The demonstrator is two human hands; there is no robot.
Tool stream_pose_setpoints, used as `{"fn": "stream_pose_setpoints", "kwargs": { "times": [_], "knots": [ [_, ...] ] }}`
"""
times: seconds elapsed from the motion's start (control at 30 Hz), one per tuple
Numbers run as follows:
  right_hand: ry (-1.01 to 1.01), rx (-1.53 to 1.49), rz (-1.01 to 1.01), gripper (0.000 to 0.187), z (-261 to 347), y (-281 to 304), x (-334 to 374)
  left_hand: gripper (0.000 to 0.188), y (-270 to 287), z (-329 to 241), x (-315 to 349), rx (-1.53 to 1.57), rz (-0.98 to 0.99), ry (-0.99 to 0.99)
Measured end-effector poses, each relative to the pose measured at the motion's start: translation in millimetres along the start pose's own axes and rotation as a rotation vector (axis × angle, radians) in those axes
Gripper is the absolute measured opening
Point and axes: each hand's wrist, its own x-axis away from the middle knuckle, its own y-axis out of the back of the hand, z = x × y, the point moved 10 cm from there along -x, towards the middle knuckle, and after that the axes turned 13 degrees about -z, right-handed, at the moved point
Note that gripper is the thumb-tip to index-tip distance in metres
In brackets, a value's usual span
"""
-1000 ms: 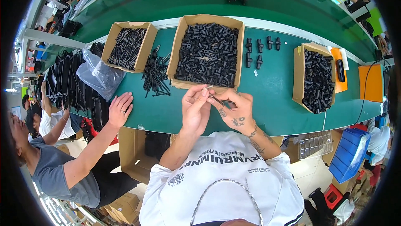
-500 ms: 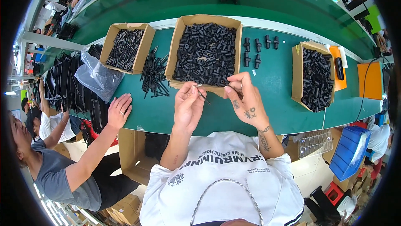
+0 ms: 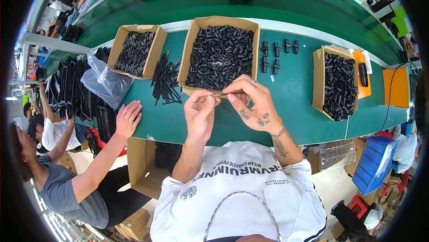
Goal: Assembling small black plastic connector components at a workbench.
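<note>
Just in front of the middle cardboard box, my two hands meet at their fingertips. My left hand (image 3: 199, 116) is closed in a pinch on thin dark rods; one black rod (image 3: 226, 107) sticks out below, slanting down to the right. The fingers of my right hand (image 3: 255, 107) pinch another thin dark rod (image 3: 233, 93), which runs level toward the left fingertips. Near the left fingertips, a brass-coloured ribbed part (image 3: 217, 95) shows on it. The inner ends of the rods are hidden by my fingers.
The middle box (image 3: 183, 70) holds short black fittings; the left box (image 3: 154, 54) holds thin rods, with a loose rod pile (image 3: 166, 81) alongside. Several fittings (image 3: 276, 66) stand right of centre. Another fittings box (image 3: 318, 76) is farther right. A co-worker's hand (image 3: 128, 119) rests on the table edge.
My right hand has moved left to meet my left hand. The thin rod in its fingers now lies level between both hands' fingertips.
</note>
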Motion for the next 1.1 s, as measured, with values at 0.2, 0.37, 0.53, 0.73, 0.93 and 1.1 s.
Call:
{"fn": "stream_pose_setpoints", "kwargs": {
  "times": [0.2,0.37,0.53,0.73,0.93,1.1],
  "knots": [
    [-0.003,-0.005,-0.004,0.010,-3,-2,0,0.014,3,-2,0,-0.043,-0.011,-0.054],
    [0.018,-0.011,-0.010,0.010,-3,-1,1,0.016,7,-2,0,-0.111,-0.029,-0.092],
    [-0.009,-0.004,0.047,0.011,-10,-8,3,0.016,7,-2,1,-0.153,-0.037,-0.094],
    [-0.045,-0.090,0.053,0.034,-13,-25,11,0.017,0,6,1,-0.209,0.006,-0.092],
    [0.013,-0.269,-0.099,0.041,-17,-35,24,0.016,7,13,-1,-0.211,-0.036,-0.059],
    [-0.077,-0.376,-0.175,0.036,-36,-26,36,0.016,8,1,-3,-0.142,-0.041,-0.102]
  ]
}}
